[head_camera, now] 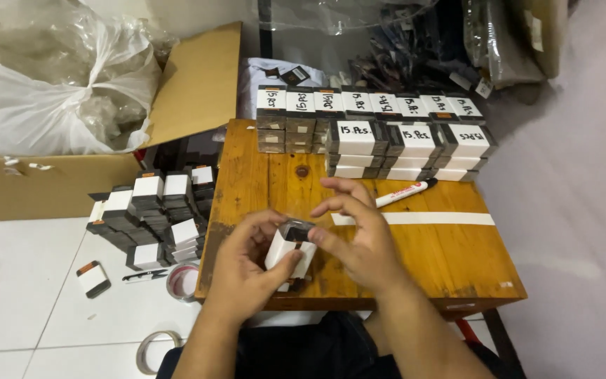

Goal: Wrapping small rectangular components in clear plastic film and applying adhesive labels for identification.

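While both hands, left (247, 260) and right (359, 238), clamp one bundle (291, 245), labelled stacks (387, 137) fill the surface's (422, 245) far edge; loose piles (152, 214) left of it look undone.

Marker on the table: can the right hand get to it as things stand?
Probably yes. The marker lies in the open on the wooden table, just beyond the right hand, with nothing between them. But both hands, left hand too, are gripping the small stack of cards, so the right would have to let go.
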